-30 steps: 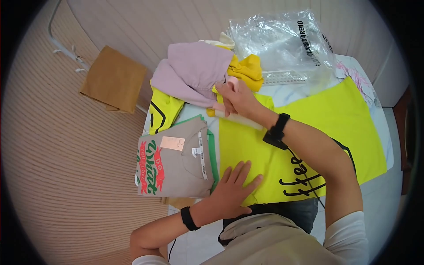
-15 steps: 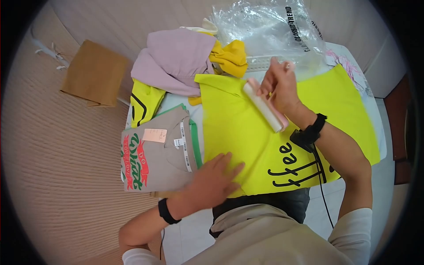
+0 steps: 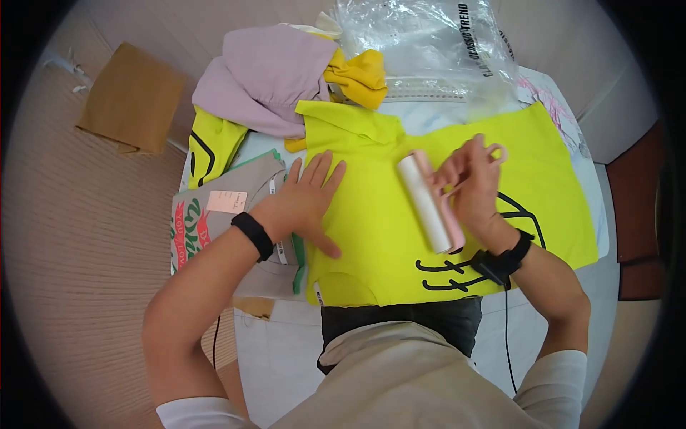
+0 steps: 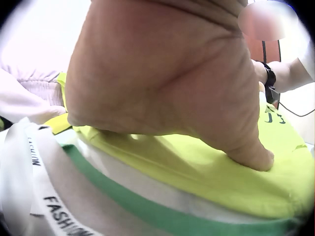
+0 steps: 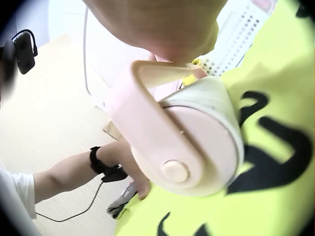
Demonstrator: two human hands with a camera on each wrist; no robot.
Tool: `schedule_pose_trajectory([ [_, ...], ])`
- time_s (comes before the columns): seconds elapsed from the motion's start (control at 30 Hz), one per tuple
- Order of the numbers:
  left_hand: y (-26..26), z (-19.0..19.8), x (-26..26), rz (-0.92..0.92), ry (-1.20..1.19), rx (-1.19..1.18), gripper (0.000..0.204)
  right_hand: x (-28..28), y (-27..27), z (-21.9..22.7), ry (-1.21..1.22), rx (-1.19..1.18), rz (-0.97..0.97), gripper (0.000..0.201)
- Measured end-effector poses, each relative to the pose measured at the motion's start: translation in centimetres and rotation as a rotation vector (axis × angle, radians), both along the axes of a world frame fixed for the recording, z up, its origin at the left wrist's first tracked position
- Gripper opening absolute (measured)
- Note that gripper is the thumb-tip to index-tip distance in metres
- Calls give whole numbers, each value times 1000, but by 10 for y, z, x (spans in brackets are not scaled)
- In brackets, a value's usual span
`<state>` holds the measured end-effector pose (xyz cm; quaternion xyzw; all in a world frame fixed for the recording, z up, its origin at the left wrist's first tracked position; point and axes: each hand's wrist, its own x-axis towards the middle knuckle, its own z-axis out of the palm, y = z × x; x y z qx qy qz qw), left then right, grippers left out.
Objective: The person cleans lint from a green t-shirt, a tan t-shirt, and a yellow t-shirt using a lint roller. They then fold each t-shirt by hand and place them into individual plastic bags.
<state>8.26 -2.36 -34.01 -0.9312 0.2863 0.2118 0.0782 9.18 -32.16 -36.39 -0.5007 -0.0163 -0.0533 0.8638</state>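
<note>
A bright yellow T-shirt [image 3: 364, 229] with black lettering lies spread over the table. My left hand [image 3: 300, 204] rests at its left side, fingers spread and thumb out to the right. In the left wrist view the thumb tip meets the yellow cloth. My right hand [image 3: 477, 187] grips the pink handle of a lint roller [image 3: 425, 204], whose white roll is over the middle of the shirt. The right wrist view has the round pink end cap of the lint roller close to the black print. Beside my left hand sits a folded grey T-shirt [image 3: 250, 282] with green cloth under it.
Lilac cloth [image 3: 275, 64] is heaped at the back left, with mustard cloth [image 3: 361, 79] beside it. A clear plastic bag [image 3: 407, 43] lies at the back over a white perforated basket [image 3: 421, 91]. Off the table's left side is a brown paper bag [image 3: 132, 100].
My right hand has brought the lint roller from the shirt's back left edge rightward and towards me. The left hand has moved from the front edge further up the shirt's left side.
</note>
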Motion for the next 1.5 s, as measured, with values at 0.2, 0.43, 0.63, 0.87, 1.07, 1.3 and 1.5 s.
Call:
schedule_pose_trajectory([
  [0.2, 1, 1, 10, 55, 44, 36, 165, -8, 4, 6, -71, 30, 11, 55],
  [0.43, -5, 5, 12, 84, 55, 111, 167, -46, 52, 4, -36, -20, 333, 52],
  [0.63, 2, 2, 11, 56, 48, 70, 168, -5, -55, -6, 145, 112, -65, 53],
  [0.87, 8, -4, 12, 45, 30, 10, 166, 17, -187, -4, 35, -153, -335, 55],
  [1.07, 4, 0, 12, 58, 23, 33, 167, 16, -177, 7, -51, -133, -279, 53],
  [1.3, -10, 14, 8, 85, 63, 160, 169, -30, -57, -3, -24, 17, 268, 56],
  [1.5, -7, 12, 8, 74, 33, 124, 166, -6, -134, -8, 161, 212, -70, 57],
])
